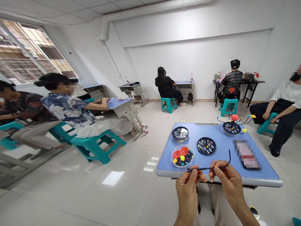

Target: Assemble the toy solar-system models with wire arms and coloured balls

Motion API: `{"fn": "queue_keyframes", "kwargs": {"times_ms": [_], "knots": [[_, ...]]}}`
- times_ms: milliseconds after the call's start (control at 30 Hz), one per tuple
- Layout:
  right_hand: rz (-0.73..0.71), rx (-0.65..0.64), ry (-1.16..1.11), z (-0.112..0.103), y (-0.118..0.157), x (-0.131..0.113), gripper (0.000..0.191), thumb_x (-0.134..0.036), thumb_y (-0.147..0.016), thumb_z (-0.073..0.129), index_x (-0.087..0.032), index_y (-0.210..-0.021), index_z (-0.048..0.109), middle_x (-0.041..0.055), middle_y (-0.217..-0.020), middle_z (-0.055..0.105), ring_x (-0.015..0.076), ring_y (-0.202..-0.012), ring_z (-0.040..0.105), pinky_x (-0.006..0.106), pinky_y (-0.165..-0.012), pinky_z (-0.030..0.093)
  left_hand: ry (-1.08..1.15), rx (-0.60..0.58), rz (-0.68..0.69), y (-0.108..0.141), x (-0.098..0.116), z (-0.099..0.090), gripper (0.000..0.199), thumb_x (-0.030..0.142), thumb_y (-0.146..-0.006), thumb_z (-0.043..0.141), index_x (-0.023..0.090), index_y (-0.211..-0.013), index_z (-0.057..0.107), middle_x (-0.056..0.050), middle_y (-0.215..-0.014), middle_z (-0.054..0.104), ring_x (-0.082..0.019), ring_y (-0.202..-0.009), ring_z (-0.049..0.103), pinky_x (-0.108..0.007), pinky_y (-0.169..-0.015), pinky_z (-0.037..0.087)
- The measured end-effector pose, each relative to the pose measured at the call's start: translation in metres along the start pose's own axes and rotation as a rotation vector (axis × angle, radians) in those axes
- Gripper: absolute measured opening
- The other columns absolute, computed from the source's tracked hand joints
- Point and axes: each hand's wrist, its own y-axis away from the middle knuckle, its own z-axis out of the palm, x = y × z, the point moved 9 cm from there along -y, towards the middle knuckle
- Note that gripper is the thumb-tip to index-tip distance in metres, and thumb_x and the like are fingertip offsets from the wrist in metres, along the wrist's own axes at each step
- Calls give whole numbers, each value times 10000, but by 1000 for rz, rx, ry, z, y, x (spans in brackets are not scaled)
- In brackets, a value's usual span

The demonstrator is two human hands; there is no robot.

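Note:
A thin dark plastic rod [204, 169], with a ring at its left end and an upward curve at its right, is held level above the desk's front edge. My left hand [188, 188] pinches it near the ring; my right hand [228, 181] pinches it where the curve begins. It may be two pieces meeting between the hands; I cannot tell for sure. Just beyond my left hand is a clear round tub [174, 160] of red half-shells, small coloured balls and dark rods. A black printed disc base [199, 150] with a short upright post lies past the hands.
On the blue desk [164, 161] are a black round lid [176, 133], an assembled planet model [234, 118] with curved arms, and a blurred phone [248, 155]. Other people sit on green stools around the room, one person [288, 105] close at the right.

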Motion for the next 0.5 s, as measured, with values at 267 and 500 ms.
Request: {"fn": "queue_keyframes", "kwargs": {"times_ms": [267, 500], "knots": [[-29, 65, -32, -5, -4, 7, 156, -340, -798, 733, -188, -799, 698, 69, -861, 688, 167, -588, 639, 332, -583, 559, -2, 21, 1, -1, -1, 1, 287, 391, -642, 822, 136, -747, 743, -29, -582, 666, -165, -577, 618, -319, -648, 544], [-55, -37, -28, -2, -12, 4, 122, -308, -772, 752, -189, -755, 730, 65, -793, 699, 188, -557, 657, 342, -540, 575, -42, -5, -29, -5, -1, 2, 264, 381, -648, 813, 135, -718, 746, -25, -565, 659, -149, -545, 598, -307, -634, 540]]}}
